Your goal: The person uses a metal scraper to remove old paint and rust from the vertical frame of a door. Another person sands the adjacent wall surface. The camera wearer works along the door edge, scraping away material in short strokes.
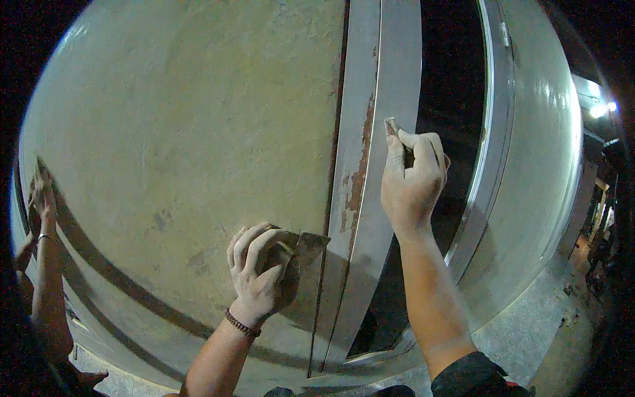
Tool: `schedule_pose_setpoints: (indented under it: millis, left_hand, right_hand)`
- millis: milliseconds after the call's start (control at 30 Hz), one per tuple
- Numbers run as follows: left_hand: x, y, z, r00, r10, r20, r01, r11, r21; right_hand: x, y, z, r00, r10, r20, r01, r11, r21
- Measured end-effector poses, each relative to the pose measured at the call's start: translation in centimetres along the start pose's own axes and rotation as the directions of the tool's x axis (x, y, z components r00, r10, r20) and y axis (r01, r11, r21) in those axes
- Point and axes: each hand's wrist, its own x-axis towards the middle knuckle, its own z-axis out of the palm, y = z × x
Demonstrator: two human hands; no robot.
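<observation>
My left hand is raised against the greenish plastered wall, fingers curled. A thin, flat, dark piece with a straight edge sticks out from it toward the door frame; I cannot tell its exact kind. Pale dust coats both hands. My right hand pinches a small folded piece of sheet between thumb and fingertips. It is held up in front of the grey painted frame. Reddish-brown patches of chipped paint run along that frame, between my two hands.
Another person's hand touches the wall at the far left. Right of the frame is a dark opening, then a light metal jamb and more wall. A bright lamp shines at right, above the grey floor.
</observation>
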Motion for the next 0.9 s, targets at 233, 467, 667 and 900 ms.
schedule_pose_setpoints:
  millis: [233, 467, 667, 900]
  left_hand:
    - [0.2, 0.2, -0.7, 0.999, -0.024, 0.028, 0.026, 0.999, -0.048]
    - [-0.2, 0.2, -1.1, 0.996, -0.094, -0.012, 0.093, 0.994, -0.065]
    - [0.0, 0.7, -1.7, 0.993, -0.118, -0.029, 0.114, 0.986, -0.118]
    - [0.4, 0.9, -2.5, 0.988, -0.154, 0.005, 0.154, 0.987, -0.050]
  right_hand:
    - [-6.3, -3.9, -4.3, 0.999, 0.027, 0.021, -0.029, 0.998, 0.062]
    - [-0.9, -2.3, -0.5, 0.999, -0.003, -0.037, 0.006, 0.997, 0.072]
    - [-4.0, -4.6, -3.9, 0.999, 0.032, 0.026, -0.034, 0.999, 0.040]
    - [1.8, -2.5, -0.5, 0.996, -0.071, -0.059, 0.074, 0.996, 0.052]
